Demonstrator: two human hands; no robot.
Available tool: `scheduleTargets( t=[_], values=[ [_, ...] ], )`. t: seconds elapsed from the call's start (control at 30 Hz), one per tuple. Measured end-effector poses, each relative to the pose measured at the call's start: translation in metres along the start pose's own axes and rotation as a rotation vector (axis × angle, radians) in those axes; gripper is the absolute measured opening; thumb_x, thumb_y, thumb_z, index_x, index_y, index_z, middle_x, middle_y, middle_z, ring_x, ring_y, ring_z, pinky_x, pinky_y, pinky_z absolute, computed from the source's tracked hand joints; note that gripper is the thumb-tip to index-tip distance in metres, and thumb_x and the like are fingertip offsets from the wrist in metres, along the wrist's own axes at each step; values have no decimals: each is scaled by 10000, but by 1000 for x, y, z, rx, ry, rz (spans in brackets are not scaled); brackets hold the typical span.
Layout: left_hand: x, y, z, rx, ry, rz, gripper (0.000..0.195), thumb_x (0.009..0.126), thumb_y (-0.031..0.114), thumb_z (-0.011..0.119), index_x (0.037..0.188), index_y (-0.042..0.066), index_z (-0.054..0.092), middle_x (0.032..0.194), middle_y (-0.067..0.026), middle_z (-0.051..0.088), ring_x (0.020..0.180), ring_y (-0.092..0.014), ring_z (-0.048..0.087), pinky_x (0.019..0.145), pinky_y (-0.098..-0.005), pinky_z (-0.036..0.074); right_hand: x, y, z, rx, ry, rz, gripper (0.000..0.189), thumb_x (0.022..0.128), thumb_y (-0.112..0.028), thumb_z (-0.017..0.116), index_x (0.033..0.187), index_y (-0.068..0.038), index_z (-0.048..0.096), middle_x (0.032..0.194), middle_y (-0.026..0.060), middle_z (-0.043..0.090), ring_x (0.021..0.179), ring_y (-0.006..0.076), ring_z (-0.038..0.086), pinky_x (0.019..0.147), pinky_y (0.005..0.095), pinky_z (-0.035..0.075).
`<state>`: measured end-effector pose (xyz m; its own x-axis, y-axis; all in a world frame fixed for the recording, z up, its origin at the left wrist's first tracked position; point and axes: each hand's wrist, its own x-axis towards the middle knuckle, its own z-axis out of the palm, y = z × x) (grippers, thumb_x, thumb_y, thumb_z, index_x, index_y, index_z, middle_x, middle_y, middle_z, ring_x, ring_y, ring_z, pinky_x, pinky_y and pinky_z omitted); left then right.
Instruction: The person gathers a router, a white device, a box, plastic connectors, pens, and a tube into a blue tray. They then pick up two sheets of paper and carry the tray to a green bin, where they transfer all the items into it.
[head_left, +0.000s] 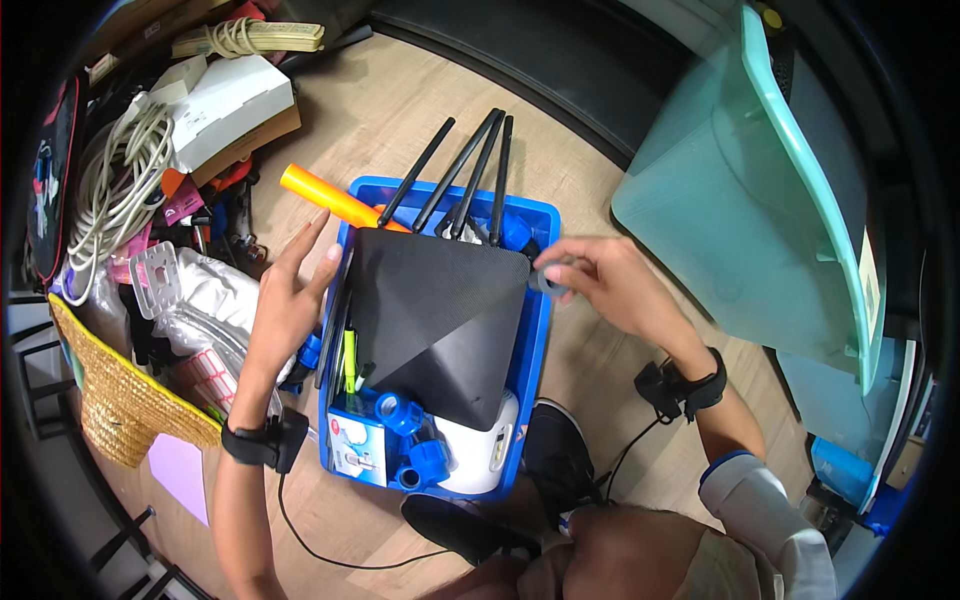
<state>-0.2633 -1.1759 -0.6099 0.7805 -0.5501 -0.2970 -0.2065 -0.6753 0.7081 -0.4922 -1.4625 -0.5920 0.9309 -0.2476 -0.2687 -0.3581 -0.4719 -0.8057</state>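
Note:
A blue plastic bin (551, 232) stands on the floor between my hands. My right hand (581, 274) grips a small grey ring-shaped roll (553, 277) at the bin's right rim. Over the left rim, my left hand (296, 289) has its fingers apart and holds nothing, near an orange tube (326, 196). Inside the bin lies a black router-like device (442, 315) with several black antennas (474, 176) pointing away from me. Blue plastic pipe fittings (412, 442), a yellow-green marker (349, 360), a printed box (356, 450) and a white device (484, 450) fill its near end.
At left are a coiled pale cable (124, 180), a white box (229, 109), a straw hat (124, 390) and bagged items. A large teal translucent tub (720, 195) stands at right. My black shoes (555, 450) are beside the bin, and a thin black cable crosses the wooden floor.

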Motion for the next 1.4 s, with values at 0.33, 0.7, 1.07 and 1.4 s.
scheduleTargets(
  t=[0.33, 0.7, 1.07, 1.4],
  values=[
    [-122, -6, 3, 2, 127, 216, 289, 1019, 157, 611, 1220, -41, 668, 1073, -188, 725, 976, -290, 702, 903, -379, 529, -6, 46, 51, 123, -226, 184, 187, 961, -65, 703, 1104, 56, 695, 906, 140, 757, 745, 151, 709, 701, 307, 581],
    [-282, -160, 84, -413, 731, -209, 240, 1082, 200, 546, 1158, -15, 618, 911, -84, 672, 720, -174, 653, 655, -304, 548, 24, 17, 14, -58, 337, 124, 259, 981, -189, 699, 1084, 49, 705, 917, 171, 757, 835, 239, 734, 777, 347, 566],
    [-319, -164, 199, -1352, 221, -572, 507, 1117, 483, 407, 1286, 18, 516, 1044, -116, 608, 910, -262, 655, 856, -373, 578, 91, 60, 15, -336, 371, 12, 466, 1050, -381, 557, 1048, 57, 716, 1039, 320, 671, 993, 487, 654, 907, 500, 507],
    [-308, -164, 209, -1297, 271, -643, 462, 1122, 287, 466, 1464, 2, 346, 1140, -150, 546, 876, -315, 706, 784, -436, 622, 105, 66, 16, -327, 396, 31, 393, 1030, -335, 602, 971, 40, 703, 983, 304, 670, 946, 481, 647, 857, 526, 501]
  ],
)
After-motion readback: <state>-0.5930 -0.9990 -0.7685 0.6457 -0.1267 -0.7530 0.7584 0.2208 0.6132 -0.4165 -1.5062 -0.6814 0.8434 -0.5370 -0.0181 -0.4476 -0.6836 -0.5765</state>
